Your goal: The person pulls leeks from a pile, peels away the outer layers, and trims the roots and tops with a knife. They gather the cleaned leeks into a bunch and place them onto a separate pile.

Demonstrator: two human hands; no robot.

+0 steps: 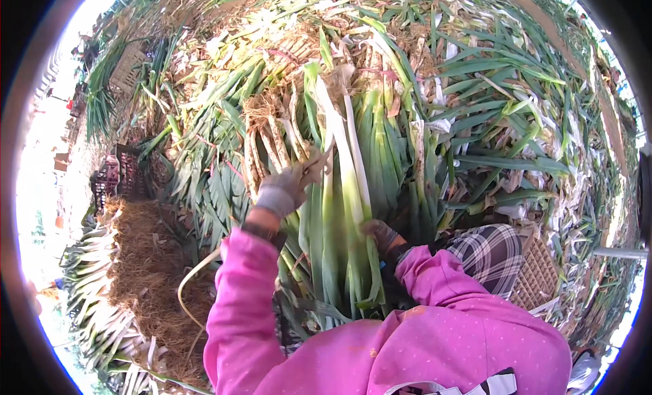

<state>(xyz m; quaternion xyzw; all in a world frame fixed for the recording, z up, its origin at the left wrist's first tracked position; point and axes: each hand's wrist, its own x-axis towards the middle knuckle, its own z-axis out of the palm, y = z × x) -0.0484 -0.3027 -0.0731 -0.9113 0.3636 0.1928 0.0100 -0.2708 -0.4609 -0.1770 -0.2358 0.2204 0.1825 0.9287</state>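
Note:
A bunch of leeks (pixel 353 191) stands in front of me, white stalks pointing away and green leaves toward my lap. My left hand (pixel 292 186), in a grey glove with tan fingers, is over the left side of the bunch. Its fingers stretch toward the white stalks and hold nothing that I can see. My right hand (pixel 382 235), in a dark glove, closes on the leaves at the bunch's right side; part of its fingers is hidden. Beside my left hand lie unpeeled leeks (pixel 272 140) with brown, soil-stained stalks and roots.
Heaped leeks and leaves (pixel 502 110) surround me ahead and to the right. At left, leeks with brown roots (pixel 153 279) are stacked in a thick row, near a dark plastic crate (pixel 119 174). A tan lattice crate (pixel 536 269) is by my right leg.

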